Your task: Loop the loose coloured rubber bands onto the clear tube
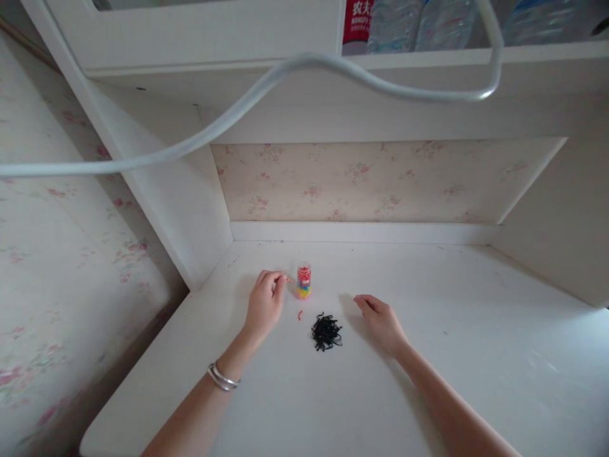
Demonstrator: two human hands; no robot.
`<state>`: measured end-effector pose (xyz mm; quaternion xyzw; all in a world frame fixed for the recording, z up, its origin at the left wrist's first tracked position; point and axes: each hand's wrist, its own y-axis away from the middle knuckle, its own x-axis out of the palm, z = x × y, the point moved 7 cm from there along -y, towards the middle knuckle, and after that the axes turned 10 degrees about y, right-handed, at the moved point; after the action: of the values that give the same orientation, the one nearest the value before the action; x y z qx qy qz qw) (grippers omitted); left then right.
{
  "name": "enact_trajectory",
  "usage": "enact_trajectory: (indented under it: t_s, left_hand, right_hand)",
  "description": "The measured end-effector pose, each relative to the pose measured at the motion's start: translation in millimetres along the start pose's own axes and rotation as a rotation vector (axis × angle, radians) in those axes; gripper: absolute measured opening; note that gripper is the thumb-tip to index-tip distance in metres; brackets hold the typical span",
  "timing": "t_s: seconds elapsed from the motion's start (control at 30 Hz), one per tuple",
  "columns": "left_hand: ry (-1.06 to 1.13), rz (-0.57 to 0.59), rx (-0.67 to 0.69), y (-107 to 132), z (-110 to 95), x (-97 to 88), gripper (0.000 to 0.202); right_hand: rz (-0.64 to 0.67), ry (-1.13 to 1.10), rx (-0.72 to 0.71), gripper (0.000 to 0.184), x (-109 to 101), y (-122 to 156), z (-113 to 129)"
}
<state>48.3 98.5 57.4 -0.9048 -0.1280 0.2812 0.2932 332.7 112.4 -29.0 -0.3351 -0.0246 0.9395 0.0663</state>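
We find the left hand [265, 303] pinching a red strip [289, 280] just left of the jar [304, 282], upright on the desk [304, 406]. The black pile [326, 332] lies nearer. Right of it, the right hand [382, 322] is curled narrow; whether it holds anything, we cannot tell.

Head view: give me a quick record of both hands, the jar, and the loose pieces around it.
left hand: pinching a small reddish piece, left of the jar
right hand: fingers curled, right of the black pile; grip contents unclear
jar: upright, clear, with red contents above blue and yellow
loose red piece: on the white desktop, nearer the camera than the jar
black pile: small strips, heaped between the hands
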Motion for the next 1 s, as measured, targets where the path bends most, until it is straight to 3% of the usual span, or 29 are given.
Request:
enact_trajectory:
  t_s: [0.13, 0.27, 0.57, 1.0]
  left_hand:
    - [-0.022, 0.011, 0.079, -27.6, -22.2, 8.5, 0.021]
    - [-0.108, 0.064, 0.107, -42.3, -21.8, 24.4, 0.017]
    - [-0.113, 0.234, 0.106, -47.1, -21.2, 41.9, 0.020]
    - [-0.151, 0.336, 0.048, -43.7, -19.2, 39.1, 0.036]
  right_hand:
    - [0.019, -0.035, 0.019, 0.043, -6.8, 8.0, -8.0]
    - [0.045, -0.025, -0.004, 0.040, -4.2, 11.9, -2.9]
    - [0.031, 0.014, -0.038, 0.042, -3.1, 14.6, -4.1]
    - [0.035, 0.053, -0.055, 0.042, -2.0, 16.5, 1.2]
